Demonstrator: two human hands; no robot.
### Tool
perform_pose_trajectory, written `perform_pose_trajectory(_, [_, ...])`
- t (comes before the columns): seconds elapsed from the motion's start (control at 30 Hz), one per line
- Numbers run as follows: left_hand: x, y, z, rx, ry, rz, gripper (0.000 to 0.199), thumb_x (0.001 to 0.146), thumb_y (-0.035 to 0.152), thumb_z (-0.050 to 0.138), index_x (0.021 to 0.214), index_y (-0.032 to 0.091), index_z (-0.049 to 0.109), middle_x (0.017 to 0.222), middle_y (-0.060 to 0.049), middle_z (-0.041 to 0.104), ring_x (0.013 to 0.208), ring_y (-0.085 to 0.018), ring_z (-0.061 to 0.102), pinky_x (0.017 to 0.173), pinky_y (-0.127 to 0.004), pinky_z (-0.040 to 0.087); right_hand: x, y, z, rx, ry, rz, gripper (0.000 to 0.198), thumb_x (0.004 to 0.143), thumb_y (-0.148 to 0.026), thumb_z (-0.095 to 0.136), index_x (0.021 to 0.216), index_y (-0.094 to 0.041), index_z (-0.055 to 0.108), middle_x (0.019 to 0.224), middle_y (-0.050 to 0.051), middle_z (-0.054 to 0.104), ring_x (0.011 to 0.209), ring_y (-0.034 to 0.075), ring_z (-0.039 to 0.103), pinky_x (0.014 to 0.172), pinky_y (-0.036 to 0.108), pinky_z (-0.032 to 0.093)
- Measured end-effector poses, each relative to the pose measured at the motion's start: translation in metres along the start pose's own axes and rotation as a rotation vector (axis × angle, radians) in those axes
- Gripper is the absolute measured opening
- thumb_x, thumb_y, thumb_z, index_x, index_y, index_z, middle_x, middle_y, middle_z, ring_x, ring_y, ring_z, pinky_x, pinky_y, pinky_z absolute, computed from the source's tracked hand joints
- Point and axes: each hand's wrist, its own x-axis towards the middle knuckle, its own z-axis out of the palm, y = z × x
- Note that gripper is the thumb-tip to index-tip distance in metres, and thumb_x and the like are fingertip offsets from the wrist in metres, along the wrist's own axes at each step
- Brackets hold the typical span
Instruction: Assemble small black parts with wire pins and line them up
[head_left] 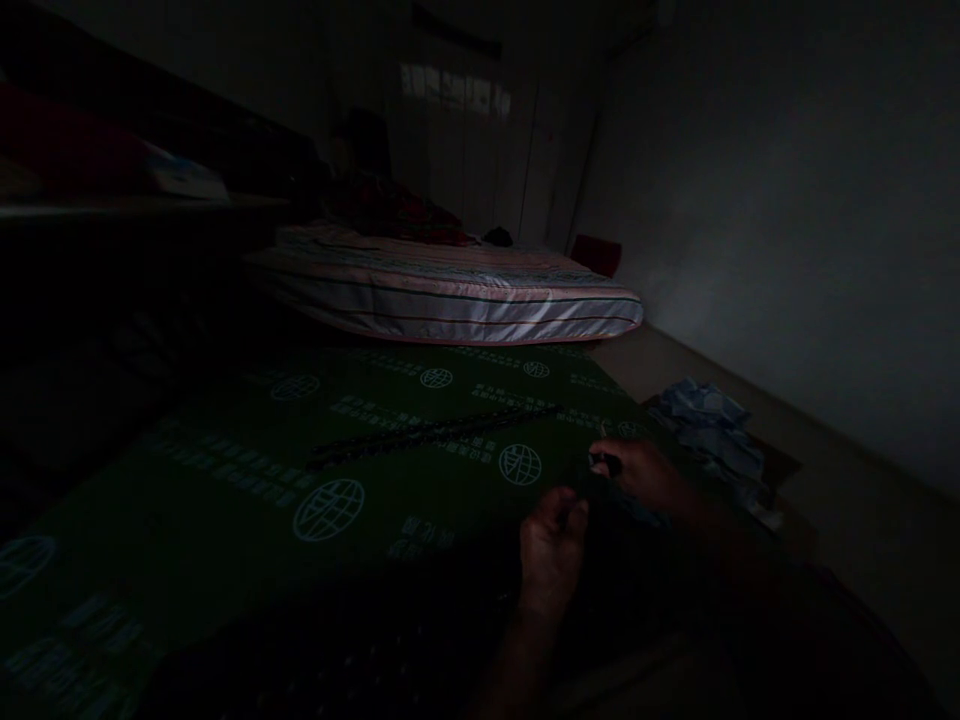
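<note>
While R hand (631,464) is gripping a small dark tool (613,465), thin shaft pointing up, just off the black strips' (442,434) R end, L hand (553,540) is sitting farther nearside of 'em, fingers curled; contents unclear.

The room is very dark. A wide, soft mattress in a striped pink and pale sheet (465,310) lies past a flat green board with pale round marks (442,490). Right of the mattress are a plain grey wall (787,220) and a dull, brownish floor (637,355). Behind the mattress, a pale patch of light (456,90) shows high up. Left of the mattress is a long, dark shelf (251,203).
</note>
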Motion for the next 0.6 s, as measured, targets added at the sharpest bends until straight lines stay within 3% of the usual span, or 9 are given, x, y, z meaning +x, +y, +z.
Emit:
perform_pose_trajectory(0.13, [-0.001,-0.006,0.001,0.228,-0.07,0.085,0.014,0.077,0.019,0.052,0.081,0.02,0.065,0.079,-0.002,0.07,0.075,-0.018,0.065,0.071,-0.027,0.05,0.047,0.047,0.001,-0.204,-0.095,0.088,0.013,0.074,-0.02,0.057,0.081,-0.022,0.067,0.076,0.001,0.068,0.069,0.015,0.061,0.059,0.021,0.037])
perform_pose_trajectory(0.23, [-0.003,-0.005,0.0,0.365,-0.095,0.124,0.016,0.077,0.016,0.051,0.079,0.021,0.065,0.078,-0.002,0.069,0.074,-0.017,0.065,0.071,-0.027,0.049,0.075,0.072,0.011,-0.231,-0.129,0.112,0.01,0.07,-0.017,0.06,0.074,-0.022,0.067,0.072,0.001,0.067,0.068,0.014,0.059,0.059,0.021,0.035])
perform_pose_trajectory(0.6, [-0.006,0.01,-0.002,0.48,-0.147,0.048,0.02,0.076,0.013,0.048,0.072,0.023,0.064,0.069,0.0,0.065,0.065,-0.016,0.059,0.061,-0.025,0.045,0.134,0.113,0.037,-0.199,-0.218,0.156,0.016,0.063,-0.008,0.065,0.072,-0.021,0.068,0.077,0.002,0.068,0.074,0.014,0.059,0.063,0.02,0.038])
